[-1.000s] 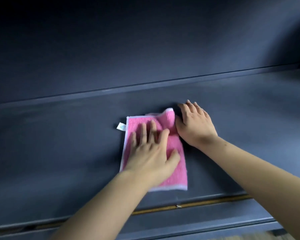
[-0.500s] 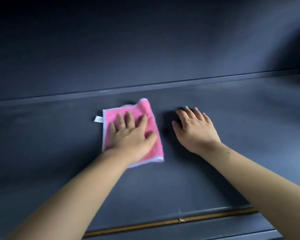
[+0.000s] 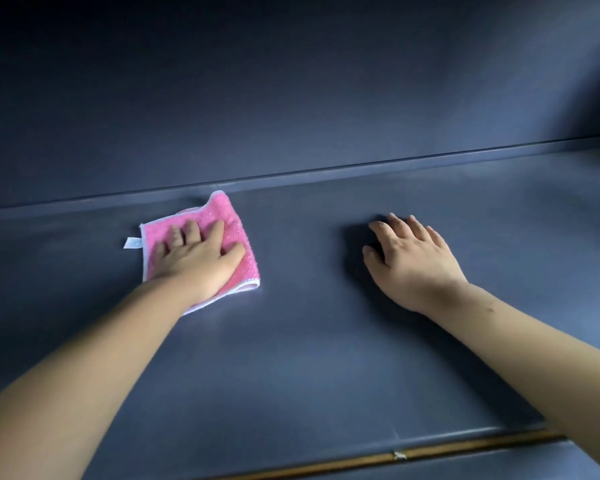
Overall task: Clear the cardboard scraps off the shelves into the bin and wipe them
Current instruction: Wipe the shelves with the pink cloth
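Observation:
A folded pink cloth with a white hem and a small tag lies on the dark grey shelf, close to the shelf's back edge. My left hand presses flat on the cloth with straight, spread fingers. My right hand rests palm down on the bare shelf to the right, well apart from the cloth. No cardboard scraps are in sight.
The shelf's dark back wall rises behind a raised back lip. A brownish strip runs along the shelf's front edge at the bottom.
My left hand has slid the pink cloth left and towards the back of the shelf. The right hand, which touched the cloth a second ago, now lies apart from it.

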